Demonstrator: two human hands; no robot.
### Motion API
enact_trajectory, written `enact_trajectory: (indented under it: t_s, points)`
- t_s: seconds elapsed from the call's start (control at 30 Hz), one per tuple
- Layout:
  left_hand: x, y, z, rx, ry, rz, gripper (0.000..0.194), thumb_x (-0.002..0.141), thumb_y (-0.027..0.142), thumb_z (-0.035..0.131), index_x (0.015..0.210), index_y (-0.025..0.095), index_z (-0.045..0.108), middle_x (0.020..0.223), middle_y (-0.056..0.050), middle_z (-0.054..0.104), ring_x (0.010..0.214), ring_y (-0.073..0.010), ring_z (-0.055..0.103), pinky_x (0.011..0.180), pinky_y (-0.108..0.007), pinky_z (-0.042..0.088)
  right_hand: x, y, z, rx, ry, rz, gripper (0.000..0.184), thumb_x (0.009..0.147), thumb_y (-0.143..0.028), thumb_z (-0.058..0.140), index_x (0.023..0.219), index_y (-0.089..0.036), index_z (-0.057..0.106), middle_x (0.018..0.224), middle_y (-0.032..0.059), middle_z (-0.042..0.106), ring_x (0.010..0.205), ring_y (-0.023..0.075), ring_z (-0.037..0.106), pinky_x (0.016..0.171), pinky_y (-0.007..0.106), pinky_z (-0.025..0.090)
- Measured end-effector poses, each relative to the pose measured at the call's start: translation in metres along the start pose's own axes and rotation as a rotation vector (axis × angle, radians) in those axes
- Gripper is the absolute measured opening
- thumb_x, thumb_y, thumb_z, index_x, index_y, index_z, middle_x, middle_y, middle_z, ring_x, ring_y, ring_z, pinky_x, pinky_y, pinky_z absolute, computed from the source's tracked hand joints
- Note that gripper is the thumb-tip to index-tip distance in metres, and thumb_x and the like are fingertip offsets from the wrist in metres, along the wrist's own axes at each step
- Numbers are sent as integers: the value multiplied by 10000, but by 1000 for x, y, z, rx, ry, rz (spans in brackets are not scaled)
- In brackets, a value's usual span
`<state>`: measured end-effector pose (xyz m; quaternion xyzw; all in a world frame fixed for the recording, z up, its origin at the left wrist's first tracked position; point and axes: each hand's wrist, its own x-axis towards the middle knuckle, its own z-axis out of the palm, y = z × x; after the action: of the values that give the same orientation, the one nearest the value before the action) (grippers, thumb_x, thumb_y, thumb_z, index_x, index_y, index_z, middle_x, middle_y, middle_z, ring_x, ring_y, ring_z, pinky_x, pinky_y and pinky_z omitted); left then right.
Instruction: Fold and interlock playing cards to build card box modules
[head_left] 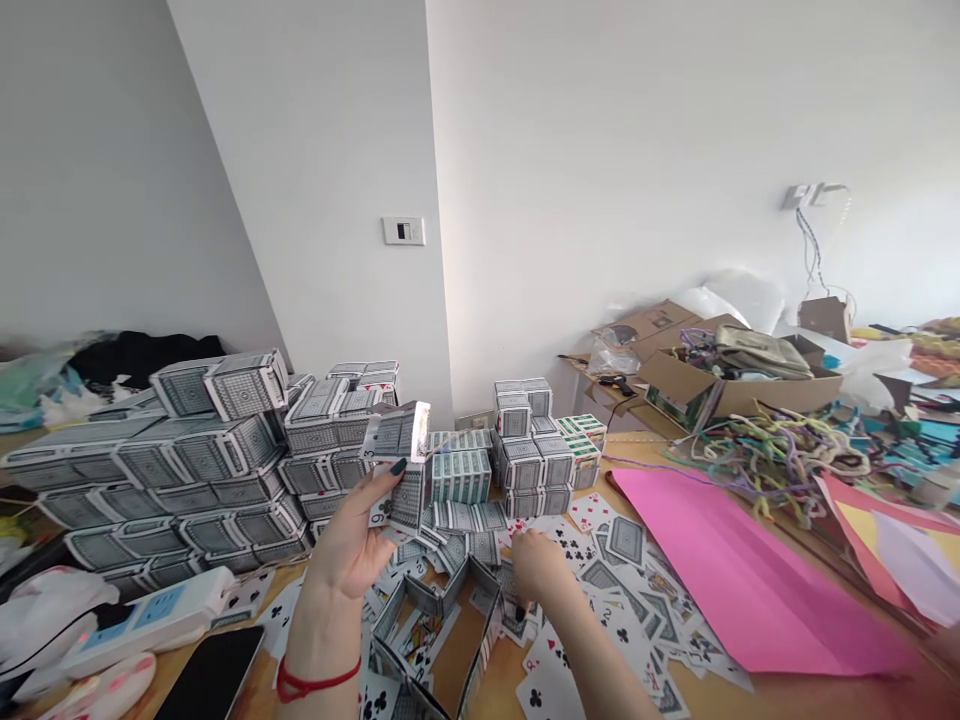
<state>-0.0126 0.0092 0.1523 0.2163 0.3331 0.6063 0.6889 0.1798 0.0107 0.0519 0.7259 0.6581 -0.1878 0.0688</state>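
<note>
Playing-card piece (394, 437), folded, is held up above the table (720, 705), pinched by the fingers of the left hand (349, 548). Right-hand (536, 568) fingers are curled down at loose cards (626, 540); whether anything is gripped cannot be told. Creases could be crushed by too hard a pinch; the open card frame (421, 596) between the forearms could be knocked. Leftward room is closed off by stacked card blocks (180, 450); lower, flatter ground is offered rightward by pink paper (742, 570).

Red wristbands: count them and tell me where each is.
1: the red wristband circles the left wrist, below the left hand holding playing cards. None shows on the right forearm; others may be hidden.
</note>
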Motion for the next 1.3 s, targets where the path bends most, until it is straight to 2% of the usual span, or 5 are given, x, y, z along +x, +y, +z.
enact_trajectory:
  t_s: [0.23,0.4,0.77,1.1,1.3]
  points:
    - [1,-1,2,3,16,-12,192,790,-11,475,784,95,634,684,-57,671,559,-144,657,485,-209,567,13,36,-5,152,19,-103,263,532,-69,718,779,-141,666,816,104,697,740,238,662,544,246,466]
    - [4,-4,1,22,1,24,190,774,-14,487,788,104,636,691,-44,675,554,-139,656,508,-219,572,20,59,-9,283,71,-156,153,543,-28,638,617,-161,647,610,16,662,585,148,620,469,181,386]
    - [2,-9,4,172,26,53,177,673,65,647,816,166,629,777,-5,684,690,-152,657,584,-234,537,-28,57,-51,781,562,-425,119,785,-267,470,698,-193,503,590,-23,521,555,127,495,523,218,388]
    - [-4,-13,10,276,-26,38,284,604,180,735,860,178,614,769,-2,671,670,-173,648,486,-228,485,-58,26,-59,1071,558,-750,79,752,-168,439,707,-214,393,1058,76,551,812,162,565,660,275,459]
    - [-3,-13,10,261,-45,36,279,605,154,723,863,173,619,783,-15,690,696,-178,658,513,-225,491,-66,19,-65,886,686,-784,229,702,-142,541,659,-217,329,1131,105,512,991,229,509,642,272,422]
